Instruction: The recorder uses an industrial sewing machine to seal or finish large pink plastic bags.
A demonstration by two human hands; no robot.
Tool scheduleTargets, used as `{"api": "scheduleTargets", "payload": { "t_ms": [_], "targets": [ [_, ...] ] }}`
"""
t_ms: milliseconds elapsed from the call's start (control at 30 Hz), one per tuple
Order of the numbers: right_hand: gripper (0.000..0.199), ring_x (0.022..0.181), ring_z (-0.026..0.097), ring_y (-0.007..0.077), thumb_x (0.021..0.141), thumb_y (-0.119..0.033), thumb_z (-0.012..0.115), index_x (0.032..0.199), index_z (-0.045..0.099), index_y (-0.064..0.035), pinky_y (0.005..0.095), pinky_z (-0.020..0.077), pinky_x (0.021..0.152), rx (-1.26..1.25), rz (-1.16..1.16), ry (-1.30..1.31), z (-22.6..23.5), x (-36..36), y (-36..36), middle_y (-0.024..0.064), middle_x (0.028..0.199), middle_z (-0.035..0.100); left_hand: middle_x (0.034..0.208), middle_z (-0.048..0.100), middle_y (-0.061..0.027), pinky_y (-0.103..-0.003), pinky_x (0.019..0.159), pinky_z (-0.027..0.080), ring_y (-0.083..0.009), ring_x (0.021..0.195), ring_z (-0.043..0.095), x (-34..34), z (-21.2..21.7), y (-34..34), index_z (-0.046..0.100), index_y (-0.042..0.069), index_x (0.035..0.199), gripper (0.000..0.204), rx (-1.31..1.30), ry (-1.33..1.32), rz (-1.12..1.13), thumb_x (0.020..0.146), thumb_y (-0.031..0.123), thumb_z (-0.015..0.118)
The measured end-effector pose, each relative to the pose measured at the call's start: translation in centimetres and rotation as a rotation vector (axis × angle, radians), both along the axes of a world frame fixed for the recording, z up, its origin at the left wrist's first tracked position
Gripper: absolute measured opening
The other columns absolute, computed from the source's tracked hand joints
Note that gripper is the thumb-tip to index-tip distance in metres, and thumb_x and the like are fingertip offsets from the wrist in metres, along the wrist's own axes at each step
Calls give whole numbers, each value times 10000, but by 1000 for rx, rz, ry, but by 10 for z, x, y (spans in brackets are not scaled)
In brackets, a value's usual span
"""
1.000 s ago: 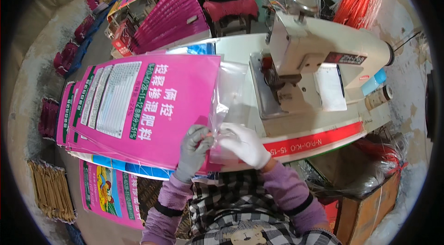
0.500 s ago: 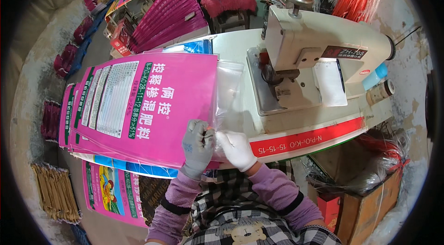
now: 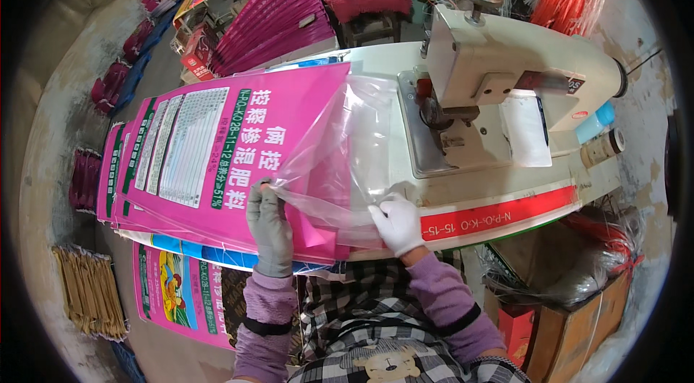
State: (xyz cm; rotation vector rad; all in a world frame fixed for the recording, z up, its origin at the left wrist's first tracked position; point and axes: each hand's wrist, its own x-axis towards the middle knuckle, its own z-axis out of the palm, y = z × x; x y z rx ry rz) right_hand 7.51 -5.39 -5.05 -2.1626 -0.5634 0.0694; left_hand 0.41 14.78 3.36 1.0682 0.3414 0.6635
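Observation:
A pink printed fertilizer bag (image 3: 303, 104) lies on top of a stack of similar bags on the table. From its right-hand opening comes a clear plastic liner (image 3: 372, 112), spread between my hands. My left hand (image 3: 270, 227), in a grey glove, pinches the liner's edge over the bag's near corner. My right hand (image 3: 397, 225), in a white glove, is closed on the liner's other edge by the front of the table. Between them, the bag's near corner is folded back. Just beyond my right hand stands a cream industrial sewing machine (image 3: 506, 57), which neither hand touches.
A red printed strip (image 3: 499, 211) runs along the table's front edge. Spools (image 3: 603, 148) sit right of the machine. At lower right is a wooden box (image 3: 578, 332). A fan of magenta bags (image 3: 278, 21) stands behind, near a person on a stool (image 3: 369, 7).
My left hand has moved left and slightly up, pulling the liner's edge away from my right hand. My right hand has shifted slightly right. The liner now spreads wide and the bag's corner has lifted.

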Motion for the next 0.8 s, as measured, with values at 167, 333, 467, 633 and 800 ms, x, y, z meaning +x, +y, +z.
{"api": "scheduleTargets", "payload": {
  "t_ms": [167,333,467,633,800],
  "targets": [
    [451,956,632,326,808,-311,736,1143,611,-36,423,496,851,229,180,-221,82,-12,37,191,1129,619,1087,599,-32,-264,906,431,-103,1024,530,-11,1,3,592,39,1167,233,325,187,-219,1013,205,539],
    [169,787,645,214,806,-167,750,873,660,-41,324,509,704,548,147,380,70,-35,72,93,925,666,1218,571,-103,-320,994,423,-198,1203,501,-10,-29,-6,468,-26,1299,443,385,373,-310,952,219,594],
    [58,711,619,173,839,-90,699,860,664,-49,285,488,647,685,129,112,43,-32,68,78,813,622,1013,651,-153,-361,900,500,-198,1017,627,-1,15,1,437,-28,1350,598,1544,1167,-725,917,353,594],
    [201,766,591,263,886,-163,612,1033,690,-50,352,476,703,446,366,170,35,-42,56,107,865,601,811,644,-100,-242,511,539,-150,550,640,-9,13,43,610,-62,1099,331,586,913,-619,976,220,487],
    [348,896,531,294,887,-226,598,1155,648,-10,391,413,890,399,394,61,42,-51,52,135,963,581,817,644,-46,-239,555,547,-96,670,597,-4,13,36,658,-47,1029,377,295,795,-597,982,310,547]
  ]
}}
